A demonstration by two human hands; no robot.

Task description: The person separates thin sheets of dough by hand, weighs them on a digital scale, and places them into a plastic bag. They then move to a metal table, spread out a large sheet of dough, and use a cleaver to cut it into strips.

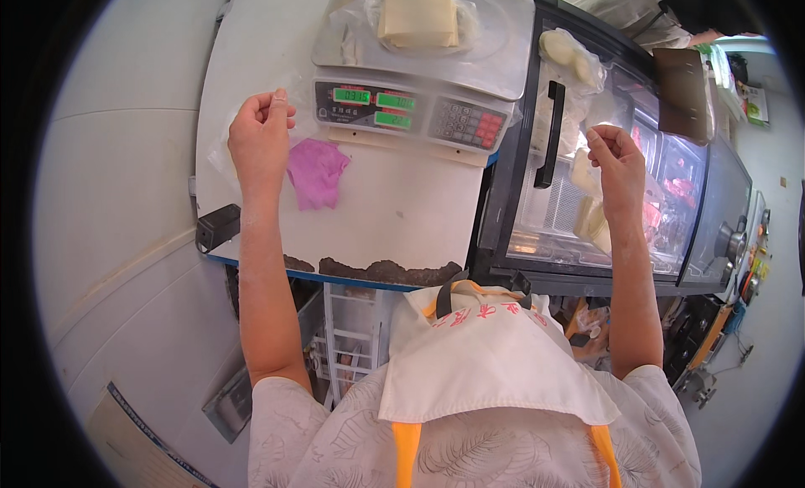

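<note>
My left hand (260, 136) is closed in a pinch left of the scale, beside a crumpled pink cloth (317, 173) and faint clear plastic (220, 157); whatever it holds, if anything, is indistinct. My right hand (618, 161), also pinched, hangs over the glass-topped display case (671, 207), right of its black handle (549, 136), with nothing clearly visible between the fingertips. A silver scale (352, 44) with green displays bears bagged square pale sheets (417, 17) in a stack. Bagged pale rounds (570, 56) lie on the case, and more pale packs (593, 220) show near my right wrist.
The white counter (402, 211) has a worn front edge and a dark block (218, 228) at its left corner, beside a wall (117, 136). Shelving (348, 337) stands below. A brown board (679, 90) and part of another person (671, 10) are at the upper right.
</note>
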